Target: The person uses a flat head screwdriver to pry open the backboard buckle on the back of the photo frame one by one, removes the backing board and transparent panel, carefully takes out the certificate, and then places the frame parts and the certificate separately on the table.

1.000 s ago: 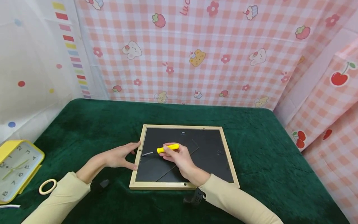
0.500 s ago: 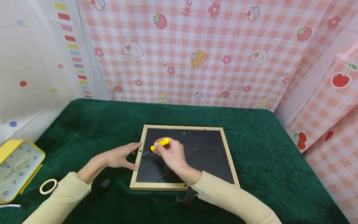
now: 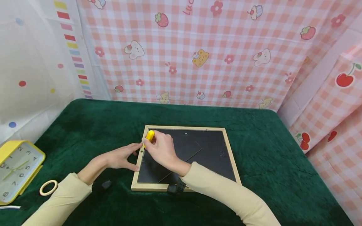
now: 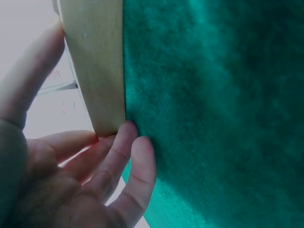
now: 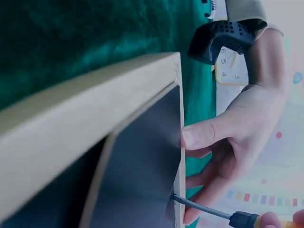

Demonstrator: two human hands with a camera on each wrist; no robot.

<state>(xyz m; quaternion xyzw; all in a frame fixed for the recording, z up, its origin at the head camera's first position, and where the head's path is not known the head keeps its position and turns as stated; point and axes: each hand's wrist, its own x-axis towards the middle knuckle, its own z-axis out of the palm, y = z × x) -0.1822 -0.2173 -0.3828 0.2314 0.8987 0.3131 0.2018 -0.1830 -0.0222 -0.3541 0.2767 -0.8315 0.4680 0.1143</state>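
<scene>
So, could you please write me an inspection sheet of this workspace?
Surface: green cloth.
Job's things: wooden frame around a black board; yellow-handled screwdriver, tip at the board's left edge.
Clutter: yellow clock and pale ring, at left.
Hands: left hand touches the frame's left side; right hand grips the screwdriver.
Cables: white strip at lower left, perhaps a cord.
Surroundings: pink checked curtain behind; white dotted curtain at left.

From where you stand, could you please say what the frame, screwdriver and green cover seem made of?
The frame looks like wood, pale and matte with faint grain. The screwdriver handle is probably smooth plastic, given its even, bright yellow; the screwdriver shaft, slim and grey, likely metal. The green cover seems a plush fabric, perhaps velvet, from its streaky sheen.
</scene>
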